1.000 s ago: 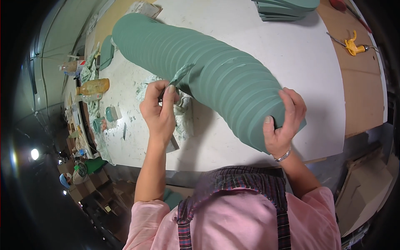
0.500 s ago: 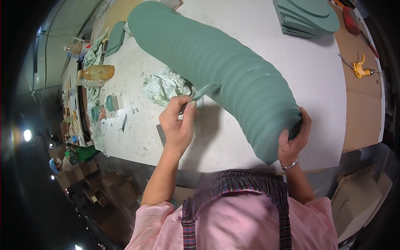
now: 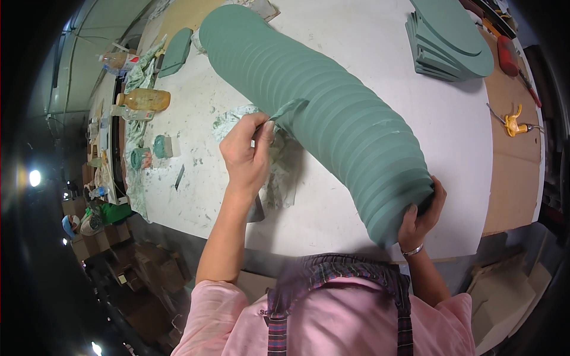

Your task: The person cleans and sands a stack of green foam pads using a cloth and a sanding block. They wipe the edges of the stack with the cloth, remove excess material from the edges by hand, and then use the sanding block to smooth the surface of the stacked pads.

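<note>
A long, curved green piece (image 3: 320, 98) with stepped ridges like stacked slabs lies diagonally across the white table. My left hand (image 3: 246, 151) is closed on a thin spatula (image 3: 290, 109) that looks smeared with green. Its blade lies against the left side of the ridges, near mid-length; contact is hard to make out. At the near right end, my right hand (image 3: 424, 216) grips the piece, thumb on the end face and fingers around the far side. A crumpled, green-stained cloth (image 3: 284, 178) lies beside and partly behind my left hand.
Flat green slabs (image 3: 451, 47) are stacked at the far right. Beyond them lie a red-handled tool (image 3: 506, 56) and a yellow clamp (image 3: 514, 126). Along the left edge are an amber bottle (image 3: 145, 99), a small green-smeared tub (image 3: 140, 158) and another green slab (image 3: 176, 53).
My left hand and the spatula have moved farther up the piece, toward its far left end. My right hand keeps its grip on the near end. The view has shifted slightly.
</note>
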A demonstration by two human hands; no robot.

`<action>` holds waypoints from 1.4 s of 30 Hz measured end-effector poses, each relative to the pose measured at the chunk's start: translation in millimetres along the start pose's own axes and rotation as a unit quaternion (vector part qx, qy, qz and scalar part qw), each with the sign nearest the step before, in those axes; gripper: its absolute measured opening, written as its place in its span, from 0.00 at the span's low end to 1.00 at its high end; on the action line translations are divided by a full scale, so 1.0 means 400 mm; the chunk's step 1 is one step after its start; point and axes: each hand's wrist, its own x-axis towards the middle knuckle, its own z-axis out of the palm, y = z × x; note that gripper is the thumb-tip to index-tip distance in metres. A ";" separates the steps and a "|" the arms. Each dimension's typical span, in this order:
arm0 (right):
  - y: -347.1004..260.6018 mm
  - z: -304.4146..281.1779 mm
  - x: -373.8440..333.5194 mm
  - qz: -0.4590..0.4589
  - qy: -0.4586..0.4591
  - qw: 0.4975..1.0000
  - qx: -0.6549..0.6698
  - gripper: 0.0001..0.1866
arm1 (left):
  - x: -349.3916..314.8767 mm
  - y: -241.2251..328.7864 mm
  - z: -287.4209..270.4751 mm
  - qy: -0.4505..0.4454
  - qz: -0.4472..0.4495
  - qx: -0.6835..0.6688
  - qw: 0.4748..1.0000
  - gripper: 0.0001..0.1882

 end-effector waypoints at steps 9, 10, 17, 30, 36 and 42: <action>0.004 -0.004 0.001 -0.009 -0.012 1.000 -0.026 0.35 | 0.022 -0.008 -0.012 0.007 -0.029 -0.002 1.000 0.02; 0.005 -0.004 0.001 -0.011 -0.013 0.999 -0.028 0.36 | 0.021 -0.005 -0.008 0.007 -0.030 -0.003 1.000 0.02; 0.005 -0.006 0.001 -0.016 -0.017 0.999 -0.036 0.36 | 0.069 0.051 0.040 -0.060 0.110 0.008 0.992 0.04; 0.001 -0.006 0.001 -0.020 -0.016 0.999 -0.041 0.36 | 0.084 0.051 0.057 -0.042 0.153 0.024 0.987 0.07; 0.002 -0.002 0.000 -0.018 -0.015 0.999 -0.040 0.36 | 0.086 0.041 0.051 -0.043 0.200 0.070 0.976 0.11; 0.002 -0.004 0.002 -0.018 -0.006 0.999 -0.034 0.36 | 0.089 0.041 0.050 -0.044 0.230 0.089 0.968 0.12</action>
